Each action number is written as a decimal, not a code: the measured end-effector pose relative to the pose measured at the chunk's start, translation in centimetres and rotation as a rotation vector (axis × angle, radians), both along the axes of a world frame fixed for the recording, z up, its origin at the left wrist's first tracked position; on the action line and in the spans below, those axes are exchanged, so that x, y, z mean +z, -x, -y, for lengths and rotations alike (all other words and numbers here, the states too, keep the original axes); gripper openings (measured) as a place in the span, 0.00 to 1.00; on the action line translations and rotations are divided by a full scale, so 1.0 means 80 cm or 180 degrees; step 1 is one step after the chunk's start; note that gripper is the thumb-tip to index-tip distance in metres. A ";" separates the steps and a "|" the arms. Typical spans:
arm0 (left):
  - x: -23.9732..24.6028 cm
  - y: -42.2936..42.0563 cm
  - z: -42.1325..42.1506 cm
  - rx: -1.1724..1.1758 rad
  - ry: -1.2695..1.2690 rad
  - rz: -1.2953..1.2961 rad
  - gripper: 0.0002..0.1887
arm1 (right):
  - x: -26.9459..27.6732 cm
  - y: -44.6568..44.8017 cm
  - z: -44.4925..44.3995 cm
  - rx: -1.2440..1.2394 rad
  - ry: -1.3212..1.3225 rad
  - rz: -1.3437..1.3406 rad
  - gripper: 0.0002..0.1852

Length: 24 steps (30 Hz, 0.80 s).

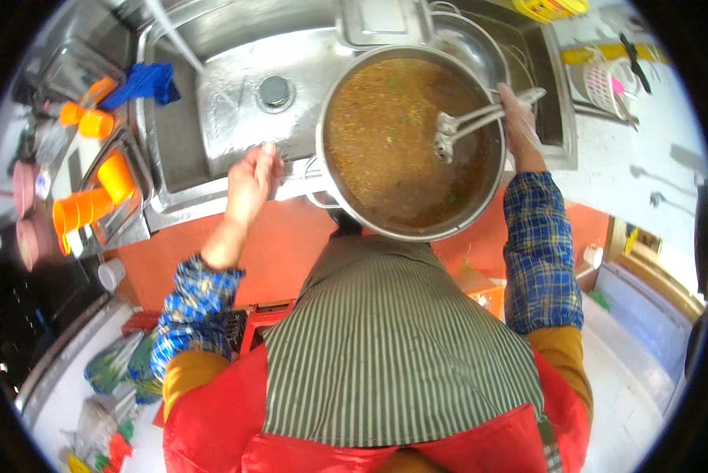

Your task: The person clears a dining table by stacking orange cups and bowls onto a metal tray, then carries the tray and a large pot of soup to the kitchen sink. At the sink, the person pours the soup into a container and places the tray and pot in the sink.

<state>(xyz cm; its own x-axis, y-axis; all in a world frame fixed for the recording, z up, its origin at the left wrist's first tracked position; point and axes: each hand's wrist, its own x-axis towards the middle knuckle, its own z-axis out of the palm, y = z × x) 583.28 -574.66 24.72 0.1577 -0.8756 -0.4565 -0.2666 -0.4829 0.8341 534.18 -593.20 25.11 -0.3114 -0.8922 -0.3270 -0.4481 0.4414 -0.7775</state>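
Note:
A large round metal pot (pixel 325 148) of brown broth with bits floating in it stands over the right part of a steel sink. My right hand (pixel 516 115), in a clear thin glove, is closed at the pot's right side, around the handle end of metal tongs (pixel 478 121); whether it also grips the pot's handle I cannot tell. The tongs' perforated heads lie at the broth. My left hand (pixel 253 177) is near the sink's front edge, left of the pot's left loop handle (pixel 315 195) and apart from it. Its fingers are bent together; nothing shows in them.
Left of the sink basin (pixel 235 118) are a blue cloth (pixel 147 84), orange cups (pixel 82 211) and a metal tray. Behind the pot sit a rectangular metal container (pixel 383 23) and a metal bowl (pixel 469 41). A white basket (pixel 602 88) stands on the right counter.

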 end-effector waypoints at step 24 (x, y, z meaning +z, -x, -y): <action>-0.022 0.121 -0.028 0.0951 0.0121 0.0327 0.31 | 0.072 -0.009 -0.043 0.0088 0.0610 -0.0573 0.23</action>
